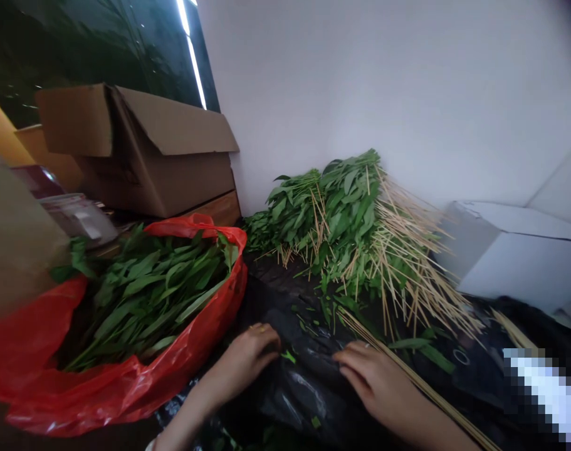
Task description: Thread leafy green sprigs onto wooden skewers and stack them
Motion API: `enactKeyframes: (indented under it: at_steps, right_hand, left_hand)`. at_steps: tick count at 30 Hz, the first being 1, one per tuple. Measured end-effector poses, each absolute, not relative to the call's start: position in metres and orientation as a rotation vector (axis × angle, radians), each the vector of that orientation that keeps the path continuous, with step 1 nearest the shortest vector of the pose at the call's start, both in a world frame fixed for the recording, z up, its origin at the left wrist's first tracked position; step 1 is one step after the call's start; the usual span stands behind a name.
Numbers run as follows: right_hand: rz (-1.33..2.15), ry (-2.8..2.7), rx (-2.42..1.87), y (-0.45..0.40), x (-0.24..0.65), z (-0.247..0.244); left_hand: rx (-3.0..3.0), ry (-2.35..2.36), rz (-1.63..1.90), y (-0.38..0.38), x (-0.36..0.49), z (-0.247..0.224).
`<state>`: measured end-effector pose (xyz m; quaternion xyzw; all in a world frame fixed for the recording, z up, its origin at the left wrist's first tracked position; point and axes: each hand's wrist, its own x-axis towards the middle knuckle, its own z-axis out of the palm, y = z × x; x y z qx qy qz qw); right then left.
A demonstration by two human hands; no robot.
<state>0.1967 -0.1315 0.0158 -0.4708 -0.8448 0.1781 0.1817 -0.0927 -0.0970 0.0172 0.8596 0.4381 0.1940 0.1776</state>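
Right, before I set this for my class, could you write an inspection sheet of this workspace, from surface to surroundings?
Surface: dark, wrinkled plastic sheeting, shiny in places.
Job's things: green leaves in an open red bag; leafy bunches with thin pale sticks, piled by the wall; long thin rods beside the right hand.
Clutter: loose leaf pieces on the sheeting.
Grippers: left hand bent near a leaf piece, right hand by the rods; any grip by the fingers unclear.
Cables: nothing seen.
Surroundings: pale wall, open cardboard box, white box.
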Motion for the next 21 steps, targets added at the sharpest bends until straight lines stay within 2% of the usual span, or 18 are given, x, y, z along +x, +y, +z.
enactKeyframes:
  at_steps: [6,9,11,16,21]
  right_hand:
    - [0.370,-2.146,-1.541,-0.132,0.273,0.001]
    - [0.381,-2.106,-1.590,-0.152,0.291,-0.001]
    - [0.423,-2.076,-1.599,-0.171,0.298,0.000]
    - [0.477,-2.007,-1.626,-0.221,0.300,0.016]
    - [1.032,-2.146,-1.611,-0.262,0.284,0.012]
  left_hand:
    - [2.479,1.377,0.970,-0.033,-0.070,0.049]
    - [2.484,1.299,1.036,-0.048,-0.044,0.047]
    - [2.466,1.122,0.933,-0.084,-0.030,0.039]
    - [2.575,0.649,0.542,-0.180,-0.024,-0.012]
    - [2.831,0.730,0.642,-0.213,-0.051,-0.086]
